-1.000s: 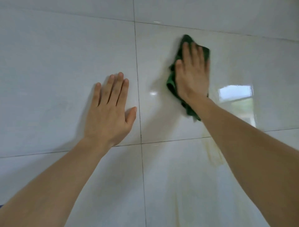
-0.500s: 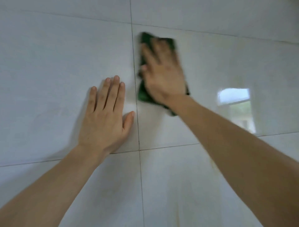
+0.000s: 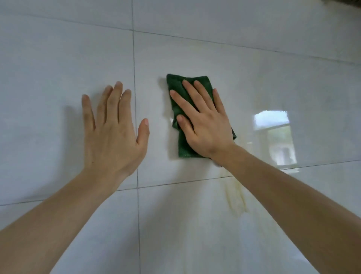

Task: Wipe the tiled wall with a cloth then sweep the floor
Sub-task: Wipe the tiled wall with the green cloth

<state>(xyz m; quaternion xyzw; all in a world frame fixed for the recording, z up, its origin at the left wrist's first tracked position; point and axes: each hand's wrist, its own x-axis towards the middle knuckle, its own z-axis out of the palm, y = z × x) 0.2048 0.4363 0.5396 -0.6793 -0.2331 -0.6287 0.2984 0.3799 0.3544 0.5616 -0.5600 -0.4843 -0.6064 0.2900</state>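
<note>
A glossy white tiled wall (image 3: 58, 64) fills the view. A folded dark green cloth (image 3: 176, 92) lies flat against the tile right of the vertical grout line. My right hand (image 3: 205, 125) presses on the cloth with fingers spread, covering most of it. My left hand (image 3: 113, 133) rests flat on the neighbouring tile to the left, fingers apart, holding nothing. A yellowish stain (image 3: 235, 197) runs down the wall below the cloth, beside my right forearm.
Grey grout lines (image 3: 134, 97) split the wall into large tiles. A bright window reflection (image 3: 273, 135) shines on the tile to the right. A dark edge shows at the top right corner (image 3: 343, 2).
My right hand slid the cloth left toward the grout line, then down and slightly right to mid-tile. The view shifted, and my left hand stayed flat on its tile.
</note>
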